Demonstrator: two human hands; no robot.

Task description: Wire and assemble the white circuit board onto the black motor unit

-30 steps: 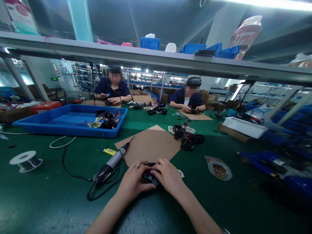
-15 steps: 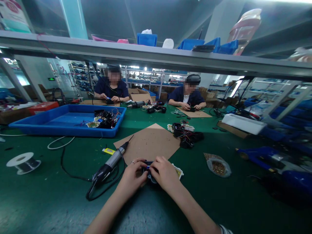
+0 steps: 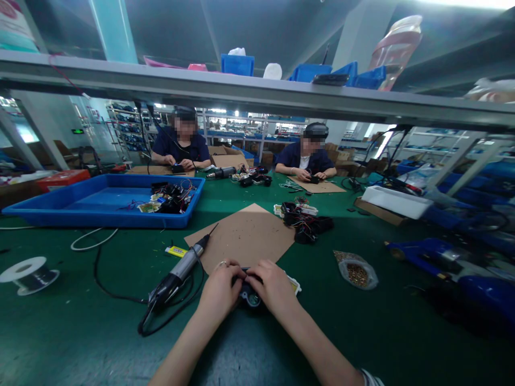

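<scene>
Both my hands work close together on a small black plastic housing [image 3: 251,296] with a round opening, at the near corner of a cardboard sheet [image 3: 249,236]. My left hand [image 3: 222,287] is closed on the housing's left side, its fingers bent over the top. From the right, my right hand [image 3: 271,284] grips the same housing, thumb and fingertips meeting the left ones. The fingers cover most of the part. A white-edged piece with a yellowish inside [image 3: 295,285] shows just beyond my right hand. To the left lies a grey-and-black electric screwdriver [image 3: 181,271] with a cord.
A blue tray [image 3: 100,219] with wired parts stands at left, above a wire spool [image 3: 28,274]. Black wired assemblies [image 3: 306,222] lie beyond the cardboard. Right are a bag of screws [image 3: 357,273] and a blue tool [image 3: 426,257]. Two co-workers sit opposite; a shelf [image 3: 257,95] spans overhead.
My fingertips have shifted slightly on the housing, and more of its round opening shows. The blue bit seen between my fingers is now hidden. The whole view has moved a little.
</scene>
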